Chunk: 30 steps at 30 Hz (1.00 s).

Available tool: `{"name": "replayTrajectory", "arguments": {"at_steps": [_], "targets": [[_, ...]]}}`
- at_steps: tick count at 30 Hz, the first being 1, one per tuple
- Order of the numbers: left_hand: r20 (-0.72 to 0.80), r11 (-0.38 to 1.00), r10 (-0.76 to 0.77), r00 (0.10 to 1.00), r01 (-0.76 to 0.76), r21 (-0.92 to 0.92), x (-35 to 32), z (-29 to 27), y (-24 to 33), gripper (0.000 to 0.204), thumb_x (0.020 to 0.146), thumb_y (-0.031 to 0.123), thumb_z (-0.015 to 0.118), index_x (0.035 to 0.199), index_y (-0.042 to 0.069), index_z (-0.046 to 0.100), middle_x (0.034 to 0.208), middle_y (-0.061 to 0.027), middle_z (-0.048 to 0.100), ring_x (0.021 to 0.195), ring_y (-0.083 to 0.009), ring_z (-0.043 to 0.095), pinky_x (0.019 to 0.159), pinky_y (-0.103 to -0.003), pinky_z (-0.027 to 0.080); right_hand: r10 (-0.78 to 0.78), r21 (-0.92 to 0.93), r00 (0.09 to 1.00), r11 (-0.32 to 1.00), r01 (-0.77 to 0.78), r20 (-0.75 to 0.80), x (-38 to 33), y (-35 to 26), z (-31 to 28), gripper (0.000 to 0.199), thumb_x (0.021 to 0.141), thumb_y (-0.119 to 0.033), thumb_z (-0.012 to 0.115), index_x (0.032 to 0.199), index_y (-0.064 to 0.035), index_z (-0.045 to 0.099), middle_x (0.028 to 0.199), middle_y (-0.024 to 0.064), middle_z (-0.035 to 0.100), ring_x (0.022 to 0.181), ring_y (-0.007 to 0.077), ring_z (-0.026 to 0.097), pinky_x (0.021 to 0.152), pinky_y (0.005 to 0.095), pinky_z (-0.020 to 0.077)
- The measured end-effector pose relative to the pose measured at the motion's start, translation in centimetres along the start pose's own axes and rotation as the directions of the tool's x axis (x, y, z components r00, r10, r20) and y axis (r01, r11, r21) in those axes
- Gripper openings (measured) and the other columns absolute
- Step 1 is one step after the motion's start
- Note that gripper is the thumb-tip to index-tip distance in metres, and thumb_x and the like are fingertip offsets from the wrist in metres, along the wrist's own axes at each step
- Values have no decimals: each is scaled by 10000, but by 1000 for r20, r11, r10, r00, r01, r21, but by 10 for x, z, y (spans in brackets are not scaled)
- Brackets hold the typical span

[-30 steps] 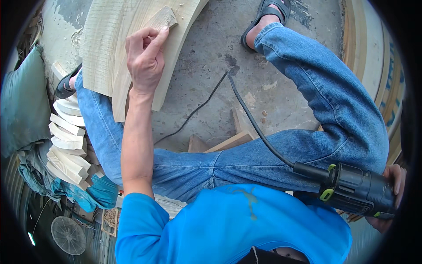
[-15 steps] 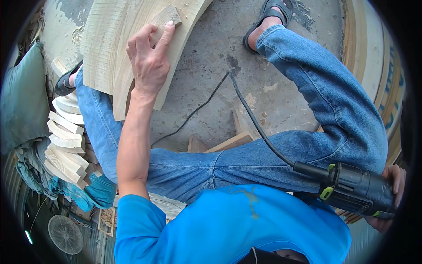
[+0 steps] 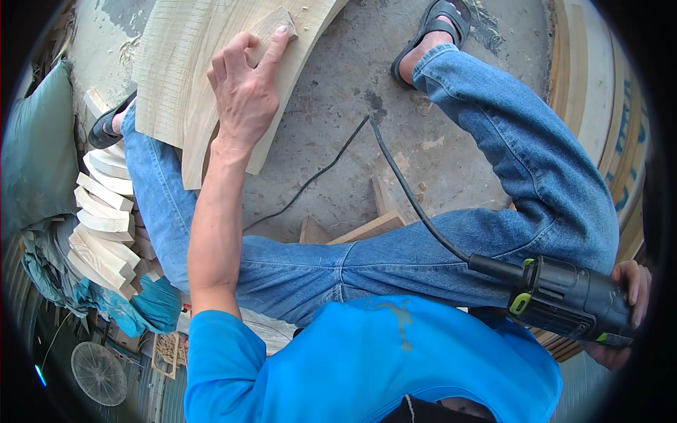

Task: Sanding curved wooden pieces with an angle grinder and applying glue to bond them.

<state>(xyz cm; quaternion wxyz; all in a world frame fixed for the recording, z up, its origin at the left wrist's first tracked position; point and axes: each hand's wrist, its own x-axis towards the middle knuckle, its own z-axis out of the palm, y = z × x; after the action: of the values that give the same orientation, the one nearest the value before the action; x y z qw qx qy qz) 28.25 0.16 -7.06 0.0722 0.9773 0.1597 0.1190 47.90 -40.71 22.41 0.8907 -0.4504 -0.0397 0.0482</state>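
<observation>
My left hand (image 3: pixel 247 102) grips a small pale wood block (image 3: pixel 280 27), thumb along its right side and fingers curled at its left. The block rests on a broad curved wooden panel (image 3: pixel 166 84), whose near end lies over my left leg. At the far right, my right hand (image 3: pixel 633 289) holds the end of a black corded power tool (image 3: pixel 564 299) with green accents. The tool lies across my right thigh, and its working end is out of sight. Its black cord (image 3: pixel 405 185) runs from the tool's left end over my leg to the floor.
Curved pale wood pieces (image 3: pixel 106 211) are stacked beside my left leg, near a grey-green sack (image 3: pixel 42 155) and teal cloth (image 3: pixel 151 307). Wooden offcuts (image 3: pixel 367 229) lie on the concrete floor between my legs. Large curved wooden parts (image 3: pixel 599 92) stand along the right.
My left hand and the block have shifted very slightly up and to the right. The power tool sits slightly farther left in view. Both grips are unchanged.
</observation>
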Motion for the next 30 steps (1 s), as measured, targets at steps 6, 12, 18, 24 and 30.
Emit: {"name": "replayTrajectory", "arguments": {"at_steps": [6, 12, 18, 24, 30], "targets": [[-25, 975, 64, 998, -68, -210, -7, -3, -15, 649, 809, -52, 606, 1362, 285, 632, 1196, -7, 461, 1016, -189, 435, 963, -345, 335, -127, 205, 977, 975, 91, 173, -3, 24, 1, 493, 595, -242, 749, 926, -64, 429, 920, 42, 513, 823, 141, 563, 797, 298, 374], [42, 999, 24, 999, -26, 31, 3, -3, -4, 596, 820, 86, 686, 1360, 327, 618, 1168, -34, 462, 1078, -207, 415, 914, -346, 322, -135, 203, 975, 974, 99, 176, -2, 26, 2, 491, 606, -239, 743, 929, -60, 420, 914, 41, 507, 813, 141, 560, 792, 313, 381], [-55, 922, -28, 998, 4, -386, -3, -5, -12, 630, 817, 95, 682, 1410, 278, 571, 1271, -72, 462, 1113, -236, 398, 924, -374, 335, -160, 233, 981, 964, 131, 108, -3, 26, 5, 493, 605, -245, 741, 930, -58, 420, 915, 42, 508, 811, 145, 561, 789, 319, 385], [11, 997, 57, 998, -57, 51, -2, -2, -9, 623, 823, 88, 665, 1415, 257, 570, 1329, -89, 457, 1171, -263, 393, 1002, -383, 327, -115, 153, 974, 985, 86, 193, -2, 27, 8, 506, 593, -248, 742, 933, -57, 420, 910, 42, 505, 790, 142, 555, 779, 312, 378], [18, 995, 87, 996, -88, 50, 3, 1, -7, 668, 764, 80, 674, 1391, 298, 590, 1317, -88, 466, 1184, -261, 400, 933, -372, 339, -86, 178, 981, 983, 55, 175, -2, 26, 7, 513, 595, -249, 741, 943, -54, 419, 915, 46, 494, 787, 150, 558, 785, 320, 379]]}}
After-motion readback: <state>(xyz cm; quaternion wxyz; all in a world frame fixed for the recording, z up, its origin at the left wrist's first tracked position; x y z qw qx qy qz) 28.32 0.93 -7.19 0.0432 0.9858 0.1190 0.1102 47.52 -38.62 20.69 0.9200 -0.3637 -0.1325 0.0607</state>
